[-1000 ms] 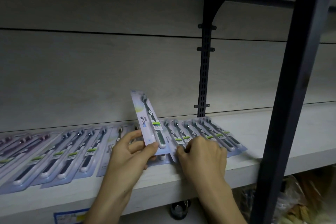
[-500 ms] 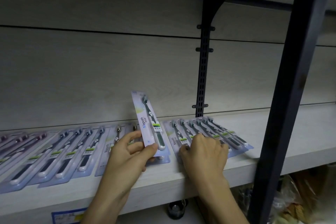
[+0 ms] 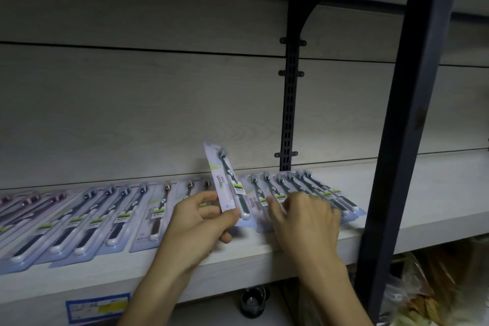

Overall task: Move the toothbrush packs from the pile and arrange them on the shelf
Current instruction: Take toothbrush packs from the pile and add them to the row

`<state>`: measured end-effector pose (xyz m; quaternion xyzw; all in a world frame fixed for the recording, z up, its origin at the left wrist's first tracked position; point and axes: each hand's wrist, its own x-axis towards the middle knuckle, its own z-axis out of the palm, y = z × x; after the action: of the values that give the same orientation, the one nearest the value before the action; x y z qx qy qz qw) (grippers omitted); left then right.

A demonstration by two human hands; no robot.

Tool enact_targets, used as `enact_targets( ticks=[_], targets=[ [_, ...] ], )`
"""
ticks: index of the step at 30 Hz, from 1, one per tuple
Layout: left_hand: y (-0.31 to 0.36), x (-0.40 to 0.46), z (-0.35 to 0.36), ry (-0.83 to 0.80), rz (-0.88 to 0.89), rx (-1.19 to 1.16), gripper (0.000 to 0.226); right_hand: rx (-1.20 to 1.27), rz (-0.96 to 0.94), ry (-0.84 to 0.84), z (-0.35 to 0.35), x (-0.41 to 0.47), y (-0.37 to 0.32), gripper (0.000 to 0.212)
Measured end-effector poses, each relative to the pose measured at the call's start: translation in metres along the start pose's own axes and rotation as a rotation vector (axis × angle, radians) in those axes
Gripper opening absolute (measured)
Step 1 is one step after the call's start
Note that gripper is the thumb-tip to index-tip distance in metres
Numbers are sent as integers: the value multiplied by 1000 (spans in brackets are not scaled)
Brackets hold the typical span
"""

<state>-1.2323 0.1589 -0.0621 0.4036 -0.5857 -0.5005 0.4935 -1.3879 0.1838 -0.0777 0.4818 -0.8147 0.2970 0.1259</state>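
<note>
Two hands at work over the pale wood-grain shelf (image 3: 304, 246). Left hand (image 3: 197, 222) pinches the lower end of one pale-blue carded toothbrush pack (image 3: 226, 182) between thumb and fingers, holding it tilted up off the shelf, probably kept ready until a slot opens. Right hand (image 3: 304, 216) rests palm-down, fingers spread and slightly bent, on a fanned group of dark-handled toothbrush packs (image 3: 315, 190) just right of the raised one; it grips nothing, and appears to be squaring the overlap. Further left, a row of similar packs (image 3: 87, 217) lies flat, overlapping. Black metal upright (image 3: 412, 119) stands at right. Source pile not in view.
</note>
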Motion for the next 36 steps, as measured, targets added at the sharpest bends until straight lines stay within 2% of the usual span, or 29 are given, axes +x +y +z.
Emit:
enact_targets(
  ticks=[5,11,24,32,36],
  targets=[
    [0,5,26,-56,-69,50,26,110,-33,83,-9,0,19,36],
    [-2,11,40,-34,-91,192,27,180,-89,112,-9,0,34,32],
    [-6,32,37,47,-23,563,26,283,-164,91,-7,8,38,28],
    [-4,27,30,112,-6,664,25,306,-165,119,-5,9,39,27],
    [-6,30,32,94,-8,696,41,299,-172,111,-4,7,35,25]
  ],
)
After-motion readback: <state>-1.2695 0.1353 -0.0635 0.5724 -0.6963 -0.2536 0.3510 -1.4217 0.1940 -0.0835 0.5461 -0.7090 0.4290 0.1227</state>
